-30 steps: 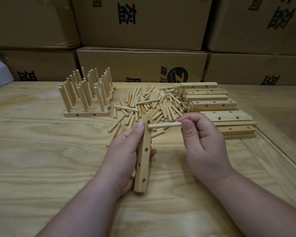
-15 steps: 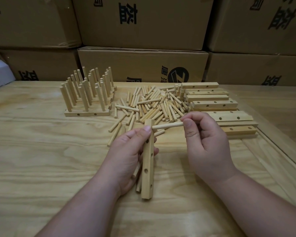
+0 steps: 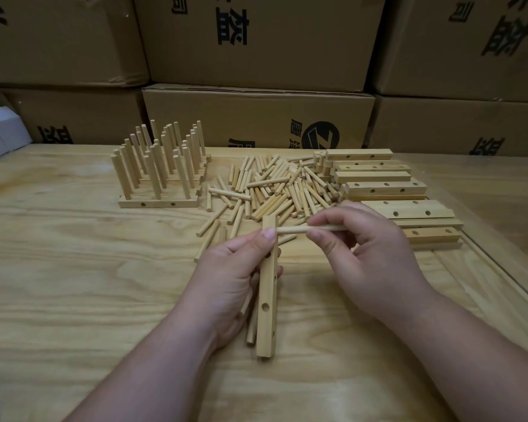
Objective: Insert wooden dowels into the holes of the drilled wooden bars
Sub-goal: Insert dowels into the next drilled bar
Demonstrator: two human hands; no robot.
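Several large cardboard boxes (image 3: 256, 41) with dark printed characters stood stacked behind the table (image 3: 73, 284), filling the background, and part of a small white box (image 3: 0, 138) sat at the table's far left edge. On the pale wooden table top, a group of finished bars with upright dowels (image 3: 160, 166) stood at the rear left, the nearest bar showing two side holes. To the right lay a stack of drilled wooden bars (image 3: 384, 187), lying flat in rough steps, holes visible on their faces. Between those two groups a loose pile of dowels (image 3: 275, 190) was spread, some strays reaching toward the hands. The left hand (image 3: 226, 281) gripped a single drilled bar (image 3: 267, 300) held lengthwise away from the person, thumb on its upper part and fingers curled behind it; at least three holes showed on the bar's faces, and its near end was close to the table, contact not determinable. Some spare dowels (image 3: 252, 327) were also tucked under that hand beside the bar. The right hand (image 3: 369, 257) pinched one dowel (image 3: 293, 229) between thumb and forefinger, held roughly level, its free tip meeting the bar's right side near the top, just beside the left thumb. Whether the tip had entered a hole could not be determined.
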